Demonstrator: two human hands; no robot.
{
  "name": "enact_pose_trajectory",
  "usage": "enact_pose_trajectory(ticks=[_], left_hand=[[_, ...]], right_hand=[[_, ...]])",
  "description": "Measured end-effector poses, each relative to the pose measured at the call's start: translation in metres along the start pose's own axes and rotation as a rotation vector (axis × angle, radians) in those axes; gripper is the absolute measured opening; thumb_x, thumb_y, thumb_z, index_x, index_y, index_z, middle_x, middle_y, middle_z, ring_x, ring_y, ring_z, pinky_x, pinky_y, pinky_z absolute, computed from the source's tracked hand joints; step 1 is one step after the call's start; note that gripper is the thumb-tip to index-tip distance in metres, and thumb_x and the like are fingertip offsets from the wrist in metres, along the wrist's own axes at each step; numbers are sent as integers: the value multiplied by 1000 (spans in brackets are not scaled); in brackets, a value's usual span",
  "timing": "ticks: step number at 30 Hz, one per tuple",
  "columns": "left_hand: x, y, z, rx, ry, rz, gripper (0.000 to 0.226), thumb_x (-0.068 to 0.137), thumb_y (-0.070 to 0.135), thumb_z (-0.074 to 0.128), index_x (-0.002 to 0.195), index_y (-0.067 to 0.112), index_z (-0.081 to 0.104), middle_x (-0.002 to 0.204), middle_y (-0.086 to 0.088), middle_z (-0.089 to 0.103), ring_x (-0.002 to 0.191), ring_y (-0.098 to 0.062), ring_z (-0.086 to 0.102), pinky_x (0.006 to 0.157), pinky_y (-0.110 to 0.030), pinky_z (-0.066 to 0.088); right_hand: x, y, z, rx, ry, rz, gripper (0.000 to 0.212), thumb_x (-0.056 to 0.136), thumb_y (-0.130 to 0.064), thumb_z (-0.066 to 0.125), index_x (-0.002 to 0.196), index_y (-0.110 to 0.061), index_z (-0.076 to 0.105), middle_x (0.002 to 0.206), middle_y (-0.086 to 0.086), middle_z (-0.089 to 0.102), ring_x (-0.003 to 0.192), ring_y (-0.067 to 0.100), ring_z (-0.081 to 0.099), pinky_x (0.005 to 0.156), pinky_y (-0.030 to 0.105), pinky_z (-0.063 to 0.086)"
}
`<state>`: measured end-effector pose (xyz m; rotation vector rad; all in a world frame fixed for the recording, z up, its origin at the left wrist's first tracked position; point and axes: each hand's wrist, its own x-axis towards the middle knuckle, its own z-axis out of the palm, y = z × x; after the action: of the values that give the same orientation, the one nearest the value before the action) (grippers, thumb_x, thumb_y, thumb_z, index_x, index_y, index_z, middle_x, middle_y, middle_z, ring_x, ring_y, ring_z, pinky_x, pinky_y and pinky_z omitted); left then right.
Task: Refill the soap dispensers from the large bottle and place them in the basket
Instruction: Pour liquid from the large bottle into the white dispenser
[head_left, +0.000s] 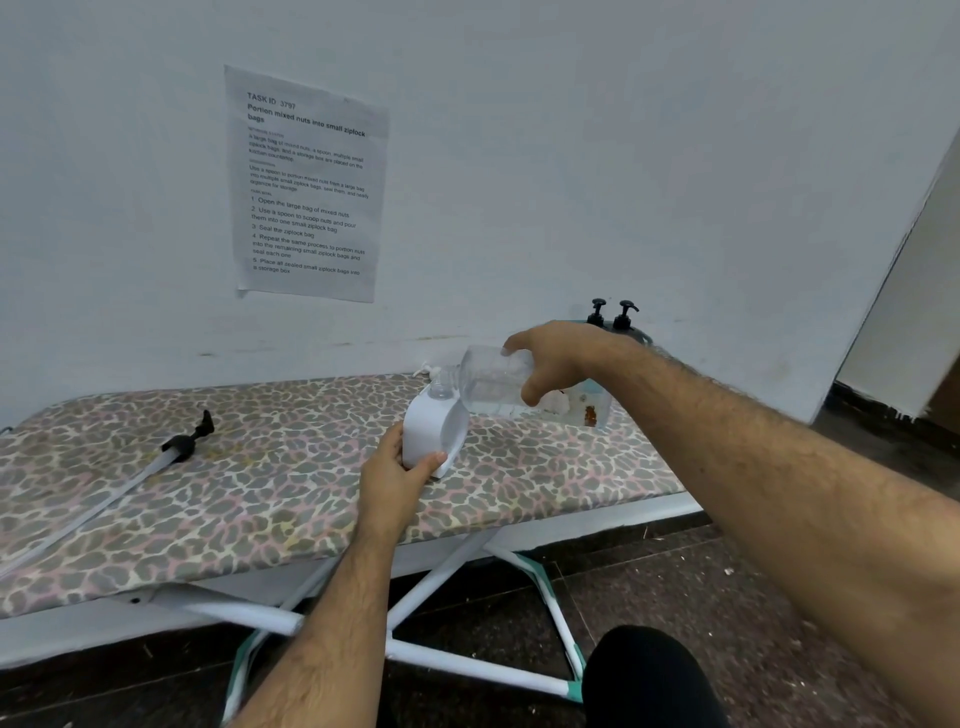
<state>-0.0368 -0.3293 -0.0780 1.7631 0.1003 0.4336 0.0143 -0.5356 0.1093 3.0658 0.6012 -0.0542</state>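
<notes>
While left hand (396, 480) grips dispenser (432, 435), right hand (558, 358) tilts bottle (493, 382) above.

1. I see the dispenser (434, 434) standing mid-board on the ironing board (260, 493), my left hand (397, 480) at its base.
2. The large bottle (493, 382) tips over it from the right, held by my right hand (558, 361).
3. A pump head (184, 441) lies far left.
4. The basket (597, 402) sits behind right, two pump bottles (610, 314) in it.
5. A sheet (306, 184) hangs on the wall behind.

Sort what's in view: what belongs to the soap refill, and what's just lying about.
Job:
large clear bottle, tipped in right hand
white dispenser, held by left hand
basket with two black-pump dispensers
black pump with tube

Lying about:
printed sheet on wall
</notes>
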Motion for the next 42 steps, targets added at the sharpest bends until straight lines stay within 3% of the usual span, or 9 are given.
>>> enact_pose_trajectory(ticks=[8,19,35,42], left_hand=[[1,-1,0,26,5,11,61,80,22,78,134,25,52,110,9,64,93,-12,67,75,-39,61],[2,-3,0,18,10,14,57,79,21,79,130,24,55,107,10,65,92,-9,67,75,-39,61],[3,-5,0,-7,4,6,56,78,22,80,129,27,55,108,10,65,94,-12,68,75,-42,61],[4,-6,0,-2,0,9,55,78,24,80,127,30,56,108,14,65,94,-11,68,76,-42,60]], right_hand=[[1,-3,-5,-13,-20,8,77,76,-32,76,145,-33,41,127,-3,55,101,15,46,82,33,44],[1,-5,-11,-35,-50,16,76,76,-35,76,144,-34,42,109,-8,47,101,15,45,85,35,46],[5,-8,-14,-8,-77,43,77,71,-37,78,140,-35,45,110,-7,51,106,20,58,81,35,49],[3,-12,-19,-5,-103,50,77,74,-34,78,142,-33,43,119,-3,53,104,22,61,58,27,44]])
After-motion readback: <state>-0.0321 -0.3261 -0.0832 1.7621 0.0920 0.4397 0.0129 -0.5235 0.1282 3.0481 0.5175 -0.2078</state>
